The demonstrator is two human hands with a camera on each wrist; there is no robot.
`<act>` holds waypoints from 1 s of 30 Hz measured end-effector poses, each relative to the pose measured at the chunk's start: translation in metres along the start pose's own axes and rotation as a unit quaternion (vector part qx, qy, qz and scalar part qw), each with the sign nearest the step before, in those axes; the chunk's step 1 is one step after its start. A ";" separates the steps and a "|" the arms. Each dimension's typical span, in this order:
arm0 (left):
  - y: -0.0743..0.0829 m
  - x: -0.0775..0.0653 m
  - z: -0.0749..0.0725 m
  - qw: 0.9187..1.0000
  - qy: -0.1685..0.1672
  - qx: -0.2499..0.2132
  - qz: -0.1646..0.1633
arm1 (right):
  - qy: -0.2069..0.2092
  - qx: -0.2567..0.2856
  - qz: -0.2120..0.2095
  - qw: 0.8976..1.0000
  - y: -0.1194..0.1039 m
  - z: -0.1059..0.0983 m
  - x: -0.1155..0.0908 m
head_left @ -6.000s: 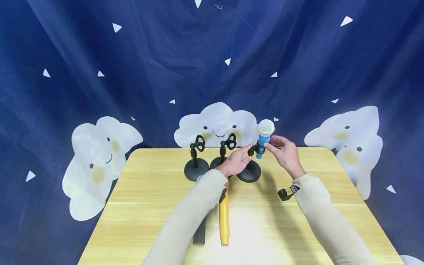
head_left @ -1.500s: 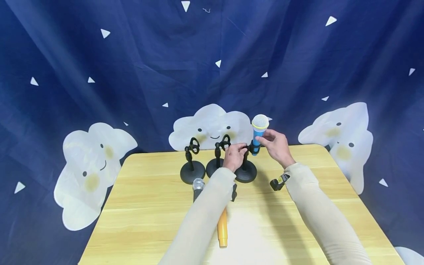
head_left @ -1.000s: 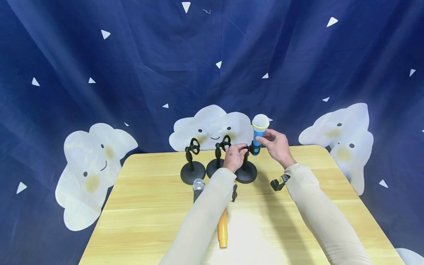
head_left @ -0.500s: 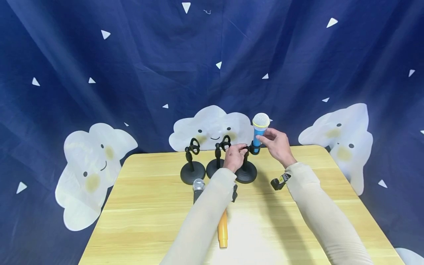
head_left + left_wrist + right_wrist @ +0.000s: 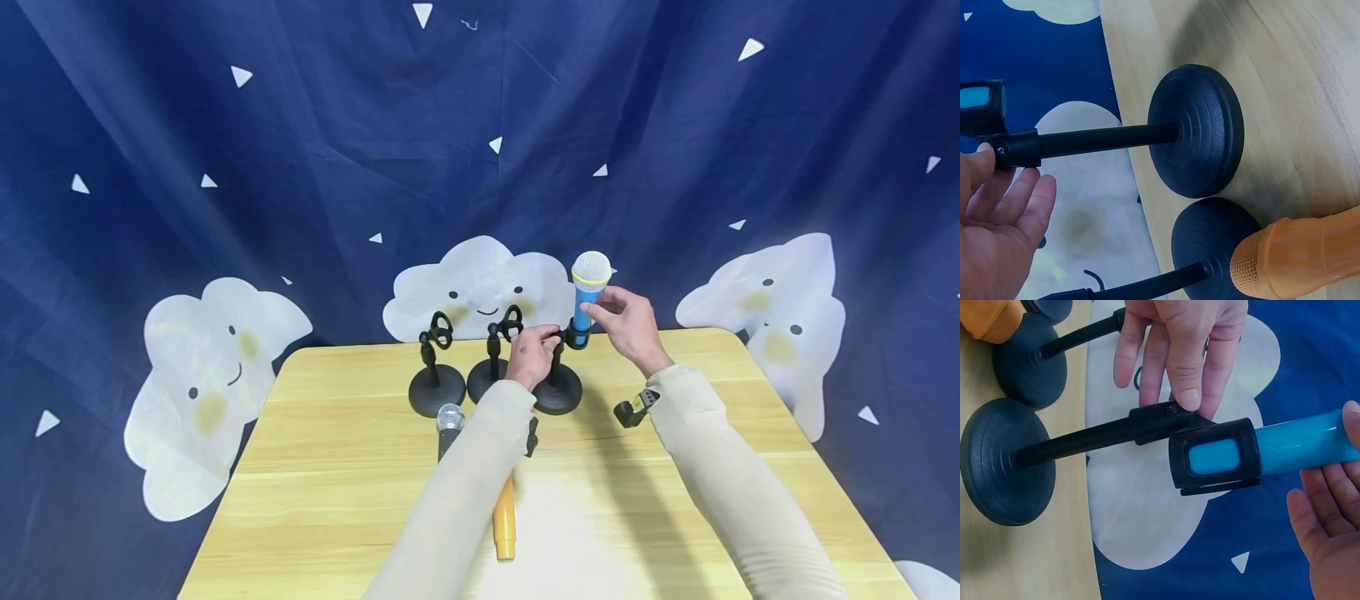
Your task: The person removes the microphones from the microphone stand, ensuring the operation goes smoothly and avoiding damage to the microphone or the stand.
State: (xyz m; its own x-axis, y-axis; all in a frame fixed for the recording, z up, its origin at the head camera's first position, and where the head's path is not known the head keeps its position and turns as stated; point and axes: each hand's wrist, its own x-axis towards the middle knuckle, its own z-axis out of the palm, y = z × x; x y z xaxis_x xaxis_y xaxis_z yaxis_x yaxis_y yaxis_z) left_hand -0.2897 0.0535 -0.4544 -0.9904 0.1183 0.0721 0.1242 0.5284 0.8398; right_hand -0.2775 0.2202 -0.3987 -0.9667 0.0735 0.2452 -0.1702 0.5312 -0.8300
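Note:
A blue microphone (image 5: 587, 304) with a white mesh head stands nearly upright in the clip (image 5: 1213, 456) of the rightmost black desk stand (image 5: 557, 390). Its blue body shows through the clip's window in the right wrist view. My right hand (image 5: 630, 329) holds the microphone's body above the clip, between thumb and fingers. With thumb and fingertips, my left hand (image 5: 531, 357) pinches the stand's joint (image 5: 1017, 149) just under the clip. The microphone's head lies outside both wrist views.
Two more black stands, the left one (image 5: 437, 390) and the middle one (image 5: 487, 379), have bare clips. A black microphone (image 5: 450, 421) with a silver head and an orange microphone (image 5: 505, 525) lie on the table (image 5: 337, 467), partly under my left sleeve. A dark blue curtain (image 5: 337, 108) hangs behind.
Since the oldest frame my left hand has gone from extended fingers to pinching the stand's joint. Over the last second the blue microphone and right hand have risen slightly.

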 end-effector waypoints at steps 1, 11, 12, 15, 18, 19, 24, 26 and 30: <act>0.000 0.000 0.000 1.000 0.000 0.002 0.000 | 0.001 0.000 -0.001 1.000 0.000 0.000 0.000; 0.000 0.002 -0.001 1.000 0.002 0.008 -0.001 | 0.002 -0.007 -0.003 1.000 -0.004 -0.002 0.001; -0.001 0.002 0.000 1.000 0.001 0.008 0.000 | 0.002 -0.007 -0.004 1.000 -0.004 -0.002 0.002; -0.001 0.002 0.000 1.000 -0.001 0.006 0.000 | 0.001 -0.006 -0.004 1.000 -0.005 -0.002 0.002; -0.001 0.001 -0.001 1.000 -0.006 0.003 -0.001 | 0.000 -0.008 -0.005 1.000 -0.006 -0.002 0.002; -0.001 0.001 -0.001 1.000 -0.006 0.003 -0.002 | 0.000 -0.008 -0.005 1.000 -0.006 -0.002 0.002; -0.001 0.001 -0.002 1.000 -0.010 0.000 -0.005 | 0.001 -0.005 -0.006 1.000 -0.007 -0.002 0.002; -0.001 0.002 -0.002 1.000 -0.010 0.002 -0.004 | 0.001 -0.004 -0.007 1.000 -0.007 -0.002 0.002; -0.001 0.002 -0.002 1.000 -0.010 0.002 -0.004 | 0.001 -0.008 -0.009 1.000 -0.008 -0.003 0.002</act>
State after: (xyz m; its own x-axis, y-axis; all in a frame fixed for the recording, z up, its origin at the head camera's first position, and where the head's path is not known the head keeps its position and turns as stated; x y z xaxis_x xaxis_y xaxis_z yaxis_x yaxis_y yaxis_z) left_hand -0.2918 0.0514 -0.4541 -0.9898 0.1314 0.0548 0.1171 0.5321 0.8385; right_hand -0.2773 0.2188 -0.3897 -0.9630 0.0657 0.2612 -0.1843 0.5466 -0.8169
